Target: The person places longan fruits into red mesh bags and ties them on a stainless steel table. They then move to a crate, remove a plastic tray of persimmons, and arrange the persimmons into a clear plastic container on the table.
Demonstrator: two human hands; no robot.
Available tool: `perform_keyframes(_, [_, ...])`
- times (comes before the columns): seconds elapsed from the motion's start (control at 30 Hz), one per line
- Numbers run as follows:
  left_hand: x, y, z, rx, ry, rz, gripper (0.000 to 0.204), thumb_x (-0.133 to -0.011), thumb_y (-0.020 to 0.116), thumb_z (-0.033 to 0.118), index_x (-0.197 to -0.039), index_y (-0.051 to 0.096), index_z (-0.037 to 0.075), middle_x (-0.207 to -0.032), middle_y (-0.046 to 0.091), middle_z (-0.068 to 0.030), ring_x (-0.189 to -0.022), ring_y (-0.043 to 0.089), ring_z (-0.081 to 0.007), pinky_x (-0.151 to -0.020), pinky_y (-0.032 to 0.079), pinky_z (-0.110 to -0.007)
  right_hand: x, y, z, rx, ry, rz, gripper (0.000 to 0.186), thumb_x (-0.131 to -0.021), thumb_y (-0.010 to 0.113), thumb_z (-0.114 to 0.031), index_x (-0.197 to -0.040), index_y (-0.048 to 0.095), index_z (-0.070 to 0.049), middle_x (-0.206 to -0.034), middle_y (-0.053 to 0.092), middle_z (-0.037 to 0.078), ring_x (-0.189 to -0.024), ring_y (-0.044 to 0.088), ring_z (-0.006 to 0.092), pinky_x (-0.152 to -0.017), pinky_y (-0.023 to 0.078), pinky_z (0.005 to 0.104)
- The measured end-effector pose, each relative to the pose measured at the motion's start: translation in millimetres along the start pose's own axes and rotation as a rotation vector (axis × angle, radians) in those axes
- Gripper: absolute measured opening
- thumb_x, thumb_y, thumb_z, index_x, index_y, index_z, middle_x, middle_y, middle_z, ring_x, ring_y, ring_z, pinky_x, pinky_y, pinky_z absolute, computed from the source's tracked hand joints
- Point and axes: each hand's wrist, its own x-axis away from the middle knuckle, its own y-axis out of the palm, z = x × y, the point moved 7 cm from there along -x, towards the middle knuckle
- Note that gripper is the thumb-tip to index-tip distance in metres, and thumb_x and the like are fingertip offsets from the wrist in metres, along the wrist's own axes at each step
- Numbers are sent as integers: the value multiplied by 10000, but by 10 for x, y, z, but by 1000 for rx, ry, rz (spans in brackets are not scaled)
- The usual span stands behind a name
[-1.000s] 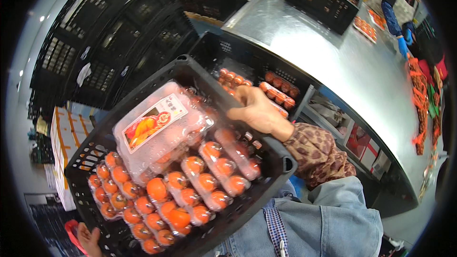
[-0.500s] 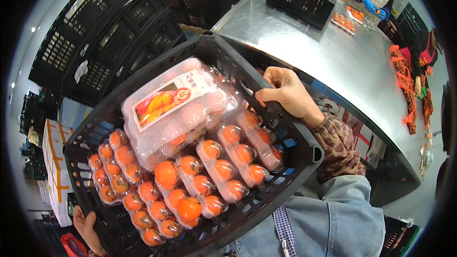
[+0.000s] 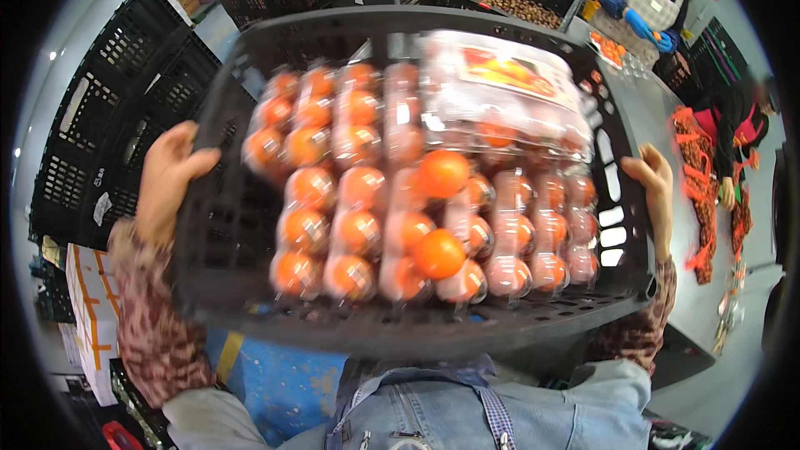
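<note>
A black plastic crate [image 3: 392, 329] is held up in front of me, one hand at each short side. My left hand [image 3: 169, 175] grips its left side, thumb over the rim; my right hand [image 3: 655, 187] grips the right side, most fingers hidden behind the wall. Inside lie clear plastic packs of round orange fruits [image 3: 360, 232], several in rows. Two loose orange fruits [image 3: 439, 253] rest on top near the middle. At the back right sits a bigger clear pack [image 3: 500, 96] with a picture label. Motion blurs the crate.
A steel table [image 3: 667, 283] runs along the right. On it are a black crate of small brown produce [image 3: 521, 7], a tray of orange fruit [image 3: 608, 48] and red net bags [image 3: 696, 187]. Two people work beyond. Stacked black crates [image 3: 108, 112] and white boxes [image 3: 87, 317] stand left.
The crate has turned from slanting to nearly level across my view and moved up and right. My left hand has risen from the lower left to the crate's left side.
</note>
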Motion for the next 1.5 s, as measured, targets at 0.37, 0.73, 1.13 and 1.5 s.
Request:
perform_keyframes(0.37, [-2462, 1702, -606, -188, 179, -185, 148, -695, 745, 106, -758, 643, 20, -671, 616, -13, -629, 545, -87, -569, 437, -266, -589, -547, 1219, -123, 175, 41, 71, -855, 592, -69, -921, 580, -92, -829, 594, -54, -683, 532, 30, -624, 425, 181])
perform_keyframes(0.73, [-1272, 923, -312, -417, 315, 283, 647, -828, 722, 335, -1260, 427, -47, -1125, 569, -207, -992, 595, -257, -770, 511, -332, -866, -1022, 1432, 404, -71, -3, 156, -941, 491, -104, -817, 554, -32, -796, 417, -48, -697, 419, 51, -665, 363, 208])
perform_keyframes(1.13, [170, 2541, -265, 540, 220, 621, 986, -832, 726, 267, -1466, 48, -67, -1480, 164, -244, -1376, 193, -321, -1134, 162, -426, -726, -1029, 1268, 379, -373, 309, 356, -962, 510, -213, -1220, 531, 31, -1082, 577, 120, -1125, 513, 206, -972, 404, 317])
perform_keyframes(1.5, [-136, 2677, 102, 1025, 171, 921, 729, -817, 478, 98, -1480, 189, 13, -1403, 357, -142, -1274, 384, -239, -1082, 281, -353, -738, -77, 905, -71, -881, -87, 527, -970, 215, -359, -599, 476, -91, -526, 426, 15, -600, 415, 173, -918, 277, 437])
